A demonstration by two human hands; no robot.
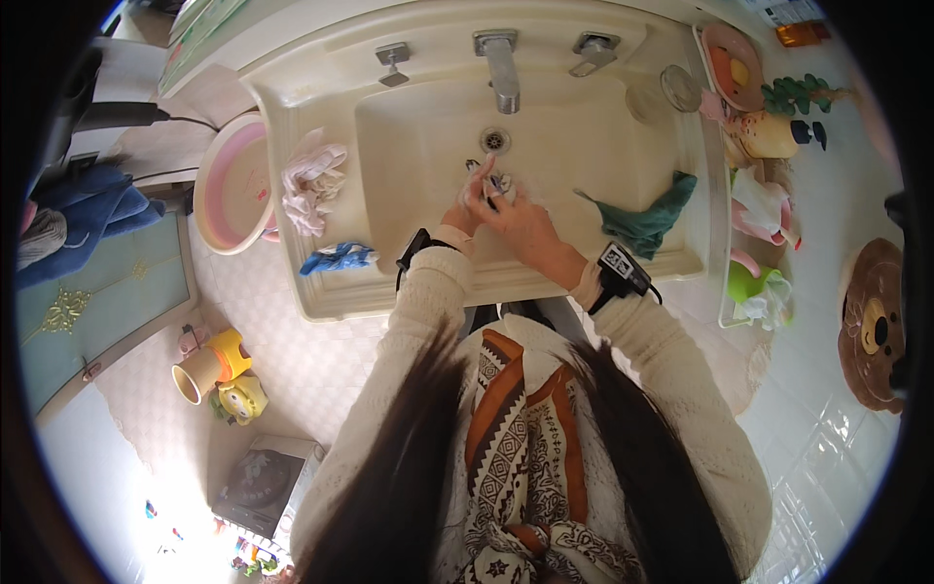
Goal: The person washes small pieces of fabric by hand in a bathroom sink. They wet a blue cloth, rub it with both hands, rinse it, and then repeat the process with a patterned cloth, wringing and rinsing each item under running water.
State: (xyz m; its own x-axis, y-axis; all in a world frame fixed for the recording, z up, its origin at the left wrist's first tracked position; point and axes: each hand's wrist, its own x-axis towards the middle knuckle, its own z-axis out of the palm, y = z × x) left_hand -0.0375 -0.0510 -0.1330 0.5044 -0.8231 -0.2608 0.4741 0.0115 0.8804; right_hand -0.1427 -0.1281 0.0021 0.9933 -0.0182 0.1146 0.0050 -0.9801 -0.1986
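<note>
Over the front half of the cream sink basin, my left hand and my right hand meet, fingers close together. Between them is a small, wet-looking patterned thing, white with dark parts, probably cloth; the fingers cover most of it. Whitish lather seems to cling to the fingers. Just beyond lies the metal drain, below the faucet. A crumpled pale pink cloth and a blue and white cloth rest on the left ledge. A dark green cloth drapes over the basin's right front side.
A pink and white plastic basin stands left of the sink. A glass jar is at the back right. Along the right side, a rack holds a pump bottle, a pink soap dish and a green container. Metal tap handles flank the faucet.
</note>
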